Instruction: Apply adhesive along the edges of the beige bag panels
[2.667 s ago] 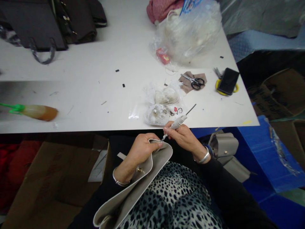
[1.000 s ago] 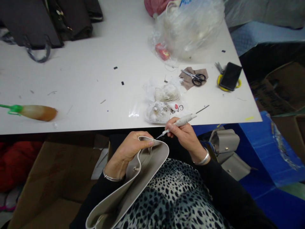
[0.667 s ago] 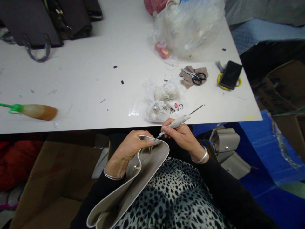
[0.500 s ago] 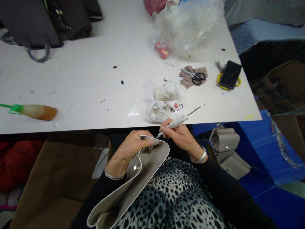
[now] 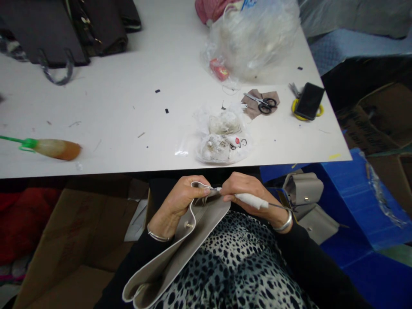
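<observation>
A beige handbag (image 5: 175, 257) with white edges and a small metal clasp lies open and slanted across my lap. My left hand (image 5: 178, 199) pinches its upper side edge between thumb and fingers. In my right hand (image 5: 243, 186) is an awl-like tool (image 5: 252, 200) with a white-wrapped handle, a thin metal rod sticking out behind toward the wrist. Its front tip meets the bag's edge beside my left thumb; whether it goes through the material I cannot tell.
On the white table (image 5: 128, 128) lie a glue bottle (image 5: 58, 148), plastic bags (image 5: 222, 137), scissors (image 5: 262, 103) and a phone (image 5: 309, 101). Dark bags (image 5: 41, 34) stand at the back left. Beige bags (image 5: 304, 189) sit by a blue box (image 5: 347, 206) on the right.
My right hand has turned and come closer to my left. The tool has swung from pointing up and away to lying almost level, its rear rod now over my right wrist.
</observation>
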`<state>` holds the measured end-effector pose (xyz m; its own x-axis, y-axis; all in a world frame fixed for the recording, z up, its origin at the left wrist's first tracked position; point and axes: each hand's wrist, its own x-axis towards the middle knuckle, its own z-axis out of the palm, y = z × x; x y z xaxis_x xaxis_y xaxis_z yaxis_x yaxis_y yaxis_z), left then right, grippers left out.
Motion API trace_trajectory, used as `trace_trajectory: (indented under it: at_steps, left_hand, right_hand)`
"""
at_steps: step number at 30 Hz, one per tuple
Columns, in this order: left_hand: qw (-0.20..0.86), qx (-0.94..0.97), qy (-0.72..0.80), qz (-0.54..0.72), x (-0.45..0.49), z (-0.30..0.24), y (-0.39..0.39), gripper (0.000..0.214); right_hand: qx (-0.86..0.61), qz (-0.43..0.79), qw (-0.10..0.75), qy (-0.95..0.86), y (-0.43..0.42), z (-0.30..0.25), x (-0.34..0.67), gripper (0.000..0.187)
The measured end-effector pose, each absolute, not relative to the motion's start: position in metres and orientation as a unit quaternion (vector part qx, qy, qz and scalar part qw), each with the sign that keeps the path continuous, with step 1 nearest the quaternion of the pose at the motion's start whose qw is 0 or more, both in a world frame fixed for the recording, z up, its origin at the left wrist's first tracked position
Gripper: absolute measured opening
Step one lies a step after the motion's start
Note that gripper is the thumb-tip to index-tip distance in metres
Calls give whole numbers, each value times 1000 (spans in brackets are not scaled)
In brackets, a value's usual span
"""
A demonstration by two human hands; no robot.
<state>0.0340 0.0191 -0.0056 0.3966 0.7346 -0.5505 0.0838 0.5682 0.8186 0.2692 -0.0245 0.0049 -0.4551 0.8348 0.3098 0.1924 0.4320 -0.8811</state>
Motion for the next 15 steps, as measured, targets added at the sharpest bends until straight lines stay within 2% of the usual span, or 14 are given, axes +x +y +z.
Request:
trace_trajectory:
  at_steps: [3, 7, 10, 15]
  left_hand:
    - [734, 406, 497, 221, 40, -1, 16, 22]
    - [735, 407, 495, 220, 42, 2, 10, 23]
    - [726, 398, 509, 237, 40, 3, 4, 26]
    - [687, 393, 541, 286, 40, 7, -3, 30]
  right_hand:
    - [-337, 390, 381, -768, -34, 9, 275, 14]
    - [-401, 432, 490, -642, -48, -1, 275, 19]
    - [-461, 416, 582, -526, -56, -9, 270, 21]
    - [-495, 382, 626, -466, -64, -8, 262, 23]
